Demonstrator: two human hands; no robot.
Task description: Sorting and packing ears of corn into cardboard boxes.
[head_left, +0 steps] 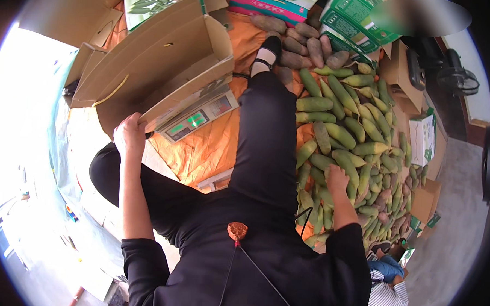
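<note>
My left hand (130, 136) grips the near corner of an open cardboard box (149, 83), its fingers closed over the edge. The box stands with its flaps up on a digital scale (225, 105), whose display is lit green. A yellow cord handle hangs from the box wall. My right hand (338, 180) reaches into a heap of long green radishes (341, 136). Its fingers are curled down round a green radish (322, 162), partly hidden under them.
Reddish-brown radishes (293, 59) lie beyond the green ones on an orange sheet (187, 158). Printed cartons (273, 6) stand at the far side. More boxes (422, 140) and a black fan (458, 80) are at right. Another person (385, 298) sits at lower right.
</note>
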